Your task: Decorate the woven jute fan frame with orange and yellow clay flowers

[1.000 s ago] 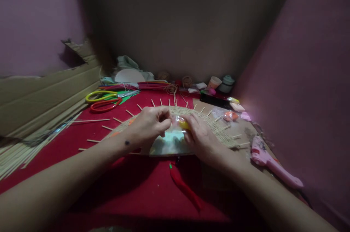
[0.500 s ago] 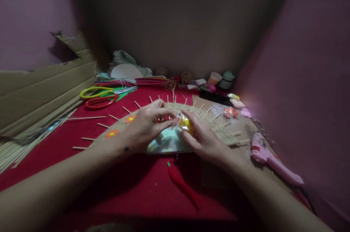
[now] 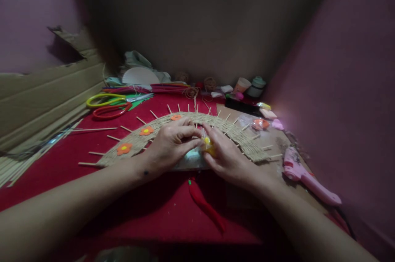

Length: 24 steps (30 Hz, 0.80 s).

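While the left hand [image 3: 171, 142] and right hand [image 3: 226, 156] are meeting over the middle of a woven fan [image 3: 243, 142], both are pinching a small clear packet [image 3: 206, 142] with something yellow inside, fingertips closed on its crinkled top. The packet is looking light, thin and slippery, likely best gripped at its edges. Around them, orange flowers [image 3: 146, 131] are sitting on the weave, scissors [image 3: 108, 105] are lying far left, and a pink glue gun [image 3: 304, 176] is resting to the right.
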Tool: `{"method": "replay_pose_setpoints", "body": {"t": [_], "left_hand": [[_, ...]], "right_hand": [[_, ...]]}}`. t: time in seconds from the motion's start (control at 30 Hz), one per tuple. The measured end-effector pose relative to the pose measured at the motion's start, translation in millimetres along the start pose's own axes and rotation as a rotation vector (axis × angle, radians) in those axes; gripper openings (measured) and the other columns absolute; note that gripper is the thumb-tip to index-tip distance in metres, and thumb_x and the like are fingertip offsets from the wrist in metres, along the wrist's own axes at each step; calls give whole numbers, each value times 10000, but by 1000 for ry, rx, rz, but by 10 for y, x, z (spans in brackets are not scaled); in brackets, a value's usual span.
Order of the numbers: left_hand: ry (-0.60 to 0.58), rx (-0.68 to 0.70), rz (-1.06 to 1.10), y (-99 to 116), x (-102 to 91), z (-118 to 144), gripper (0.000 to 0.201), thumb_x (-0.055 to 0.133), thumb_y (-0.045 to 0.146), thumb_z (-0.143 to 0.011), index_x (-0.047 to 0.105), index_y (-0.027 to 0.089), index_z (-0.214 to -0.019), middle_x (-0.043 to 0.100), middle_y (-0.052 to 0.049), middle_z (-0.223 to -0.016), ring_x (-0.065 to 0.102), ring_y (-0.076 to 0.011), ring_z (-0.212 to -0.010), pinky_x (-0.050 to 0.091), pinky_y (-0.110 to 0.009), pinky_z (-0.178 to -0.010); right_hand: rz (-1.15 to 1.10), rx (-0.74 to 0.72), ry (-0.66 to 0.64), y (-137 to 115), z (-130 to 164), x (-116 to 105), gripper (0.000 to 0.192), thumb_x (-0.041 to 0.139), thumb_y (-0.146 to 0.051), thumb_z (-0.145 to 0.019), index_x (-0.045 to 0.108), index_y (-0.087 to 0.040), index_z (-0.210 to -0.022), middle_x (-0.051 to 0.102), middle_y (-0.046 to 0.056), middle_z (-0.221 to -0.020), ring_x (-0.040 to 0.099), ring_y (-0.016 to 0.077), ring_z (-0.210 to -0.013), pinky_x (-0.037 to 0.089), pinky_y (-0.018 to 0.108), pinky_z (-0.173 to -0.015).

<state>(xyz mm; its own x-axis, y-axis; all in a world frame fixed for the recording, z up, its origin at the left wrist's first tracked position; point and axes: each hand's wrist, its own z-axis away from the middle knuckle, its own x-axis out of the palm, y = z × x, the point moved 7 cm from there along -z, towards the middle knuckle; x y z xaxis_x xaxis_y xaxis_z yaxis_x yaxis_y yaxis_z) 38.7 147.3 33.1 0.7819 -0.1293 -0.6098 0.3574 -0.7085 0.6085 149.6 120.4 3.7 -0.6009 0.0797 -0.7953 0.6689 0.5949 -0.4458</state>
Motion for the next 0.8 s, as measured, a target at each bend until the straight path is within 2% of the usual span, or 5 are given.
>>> {"method": "replay_pose_setpoints", "body": {"t": [0.23,0.4,0.53,0.7,0.8], "left_hand": [[41,198,-69,41,26,55,116,553,155,-845,662,146,-804,538,-23,-734,505,-124,-691,426,-241,-642],[-9,170,-94,39,70,57,102,566,142,-829,662,143,-796,535,-16,-739,518,-119,-710,428,-226,-667],[-98,125,-69,82,79,13,144,532,140,-823,643,126,-731,516,-18,-717,503,-118,-695,409,-224,-647],[-425,-332,315,-212,100,25,155,625,279,-778,604,157,-684,510,23,-577,449,-80,-514,339,-182,-468],[-319,-559,647,-420,-39,30,133,688,281,-740,618,169,-744,520,33,-545,451,-59,-455,340,-157,-430]], "right_hand": [[1,4,-43,13,11,-3,617,432,-135,-791,276,-68,-1385,523,217,-1183,510,282,-1126,438,487,-974],[10,-22,-39,-8,17,6,569,439,-164,-825,293,-80,-1368,547,194,-1145,537,259,-1070,473,453,-920],[110,8,-31,-8,7,53,377,408,-189,-865,447,-98,-1229,582,174,-1070,552,258,-1003,491,437,-843],[202,75,-33,83,12,-6,212,417,-147,-829,542,-124,-998,586,137,-942,548,229,-852,489,394,-742],[162,94,23,139,24,-126,168,416,-134,-829,535,-140,-947,584,112,-887,535,199,-781,472,352,-688]]}}
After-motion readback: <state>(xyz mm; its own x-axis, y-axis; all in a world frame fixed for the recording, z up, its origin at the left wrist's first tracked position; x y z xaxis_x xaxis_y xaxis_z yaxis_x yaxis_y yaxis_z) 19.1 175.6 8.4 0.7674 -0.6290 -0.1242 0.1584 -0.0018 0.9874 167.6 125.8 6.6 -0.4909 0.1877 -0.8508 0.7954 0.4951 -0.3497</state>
